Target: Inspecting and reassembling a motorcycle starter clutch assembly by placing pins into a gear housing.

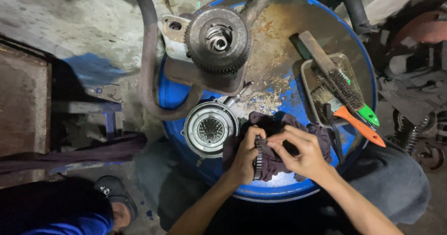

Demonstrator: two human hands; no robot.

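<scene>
- Toothed dark metal gear ring (257, 157) sits at about 6 o'clock on the round blue steel drum top (195, 167), which serves as the tabletop; the ring stands on edge, teeth facing the camera.
- Left hand (244, 158): fingers curled around the ring's left side, thumb and forefinger pinching its upper rim. Grasping the ring.
- Right hand (300, 152): fingertips pinched together on a fold of the dark purple-grey cloth rag (274, 163) pressed against the ring's upper edge. Clenched on the rag; the two hands touch at the fingertips.
- Rag is bunched under and behind both hands, spreading toward 4 o'clock on the drum top.
- Round silver-grey metal hub with a splined bore (210, 129) lies flat at 8 o'clock, just beside the left hand, not touching it.
- Large dark greasy gear on a shaft housing (218, 38) at 11 o'clock, mounted on a bent rusty tube frame (148, 67) that curves down the drum's left edge.
- Shallow grey metal tray (309, 75) at 3 o'clock holds a wire brush with a green handle (355, 99) and a paintbrush with an orange handle (356, 121); both handles overhang the tray toward 4 o'clock.
- Drum centre shows rust patches and pale debris.
- Dark shoe (115, 195) on the concrete floor, off the drum toward 8 o'clock.
</scene>
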